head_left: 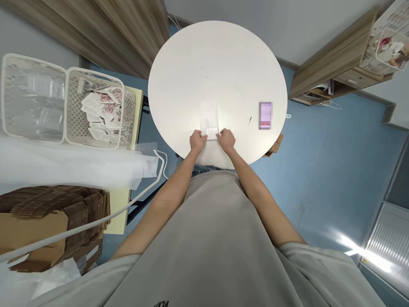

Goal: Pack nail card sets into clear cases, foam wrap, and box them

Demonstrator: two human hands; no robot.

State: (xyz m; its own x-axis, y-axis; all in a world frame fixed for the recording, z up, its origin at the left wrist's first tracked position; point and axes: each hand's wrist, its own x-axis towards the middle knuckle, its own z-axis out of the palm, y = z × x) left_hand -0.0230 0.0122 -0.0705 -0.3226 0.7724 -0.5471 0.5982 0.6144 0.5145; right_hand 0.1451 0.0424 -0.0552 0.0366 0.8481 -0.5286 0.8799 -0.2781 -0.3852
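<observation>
A thin, translucent whitish sheet (209,114) lies on the round white table (220,55), stretching away from me. At its near end sits a small white rectangular piece (211,133); I cannot make out exactly what it is. My left hand (197,140) pinches the near left corner of the sheet, its fingers curled. Opposite it, my right hand (226,140) pinches the near right corner in the same way. Both hands rest close to the table's front edge, with the white piece between them.
A phone-like pixelated item (265,115) lies on the table's right. At left, a basket of printed packets (104,113) stands beside a basket of clear plastic (35,98). Nearer are a roll of translucent wrap (70,166), flattened cardboard (35,230) and a curved white tube (128,207).
</observation>
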